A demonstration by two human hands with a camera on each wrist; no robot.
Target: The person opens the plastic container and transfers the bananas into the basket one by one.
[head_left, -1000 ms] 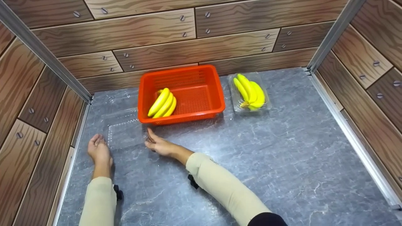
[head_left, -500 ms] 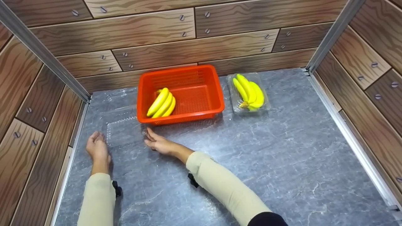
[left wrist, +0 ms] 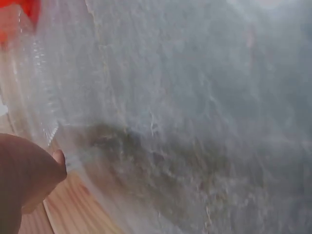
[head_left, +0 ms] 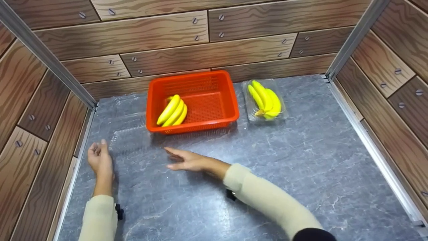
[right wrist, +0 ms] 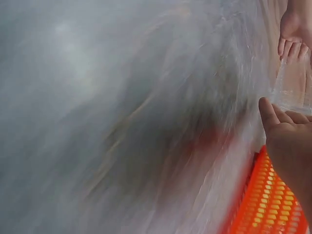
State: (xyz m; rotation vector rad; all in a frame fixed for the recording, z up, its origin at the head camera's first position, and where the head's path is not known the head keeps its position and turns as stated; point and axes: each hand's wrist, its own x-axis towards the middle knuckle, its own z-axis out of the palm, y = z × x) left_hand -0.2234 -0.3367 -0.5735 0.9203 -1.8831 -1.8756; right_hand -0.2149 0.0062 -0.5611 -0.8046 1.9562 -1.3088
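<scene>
A transparent plastic clamshell box [head_left: 132, 139] lies on the grey marbled surface at the left of the head view, its outline faint and blurred. Beside its left edge is my left hand [head_left: 100, 160], thumb extended and fingers loosely bent; the left wrist view shows that hand [left wrist: 29, 170] near the clear rim. My right hand [head_left: 190, 160] is right of the box and in front of the basket, thumb and fingers spread, with nothing between them. An orange-red plastic basket [head_left: 214, 125] stands behind, holding a bunch of bananas [head_left: 172, 112] at its left end.
Right of the basket, another bunch of bananas [head_left: 267, 100] sits in a second clear plastic box [head_left: 283, 115]. A wood-pattern wall [head_left: 167, 33] rises close behind the basket. Metal rails [head_left: 378, 147] and more wood-pattern panels border both sides.
My right hand has moved right and toward me, away from the clear box, and its fingers have spread. My left hand has shifted slightly left, its thumb now lifted apart from the fingers.
</scene>
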